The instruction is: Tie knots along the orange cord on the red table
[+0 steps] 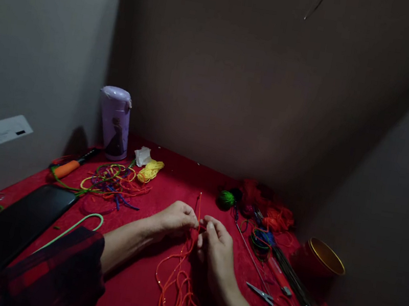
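Observation:
My left hand and my right hand meet over the red tablecloth, fingers pinched together on an orange cord. The cord runs up between the fingertips, and a short end sticks up above them. The rest of it trails toward me in loose loops on the cloth. My left forearm wears a dark red checked sleeve.
A lilac lidded cup stands at the back left, near a yellow cord bundle and a tangle of coloured cords. Scissors, long rods, a green ball and a red tin lie right. A black pad lies left.

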Demonstrator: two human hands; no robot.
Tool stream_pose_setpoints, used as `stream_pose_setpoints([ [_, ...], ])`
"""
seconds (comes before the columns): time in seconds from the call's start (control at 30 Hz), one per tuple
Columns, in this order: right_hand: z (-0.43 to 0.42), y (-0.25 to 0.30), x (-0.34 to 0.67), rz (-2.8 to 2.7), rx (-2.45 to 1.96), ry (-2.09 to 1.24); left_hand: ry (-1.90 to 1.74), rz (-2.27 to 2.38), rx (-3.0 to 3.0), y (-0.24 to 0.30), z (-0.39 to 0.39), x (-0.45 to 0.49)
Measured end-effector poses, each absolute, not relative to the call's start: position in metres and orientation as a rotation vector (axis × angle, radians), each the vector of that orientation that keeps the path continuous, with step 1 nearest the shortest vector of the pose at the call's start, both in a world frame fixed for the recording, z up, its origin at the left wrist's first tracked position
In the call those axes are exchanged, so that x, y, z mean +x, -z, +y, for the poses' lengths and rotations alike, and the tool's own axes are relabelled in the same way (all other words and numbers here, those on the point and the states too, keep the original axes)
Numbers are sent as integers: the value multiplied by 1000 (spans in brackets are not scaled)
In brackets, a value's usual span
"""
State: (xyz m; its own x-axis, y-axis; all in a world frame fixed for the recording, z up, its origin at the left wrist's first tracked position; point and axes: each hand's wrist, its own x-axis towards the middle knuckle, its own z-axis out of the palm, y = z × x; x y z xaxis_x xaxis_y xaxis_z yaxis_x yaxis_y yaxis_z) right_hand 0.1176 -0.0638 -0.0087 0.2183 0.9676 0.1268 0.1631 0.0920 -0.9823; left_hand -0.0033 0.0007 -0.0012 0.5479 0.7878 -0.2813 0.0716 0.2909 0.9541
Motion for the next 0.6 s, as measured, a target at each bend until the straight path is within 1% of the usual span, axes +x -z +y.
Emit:
stream_pose_setpoints([
  [0.07,-58,12,120,-1080,-1299,-1246,-569,897,1222,1,1,-4],
  [0.13,-55,14,121,-1086,-1273,-1356,-551,902,1247,1,2,-4],
  [0.23,-53,19,123,-1130,-1262,-1269,-533,899,1255,2,3,-4],
  [0.37,-49,29,127,-1257,-1260,-1035,-537,910,1247,4,3,-4],
  [0.5,-51,28,131,-1399,-1365,-818,-521,911,1257,4,4,-4],
  [0.6,-52,26,132,-1453,-1401,-755,-520,919,1263,4,4,-5],
])
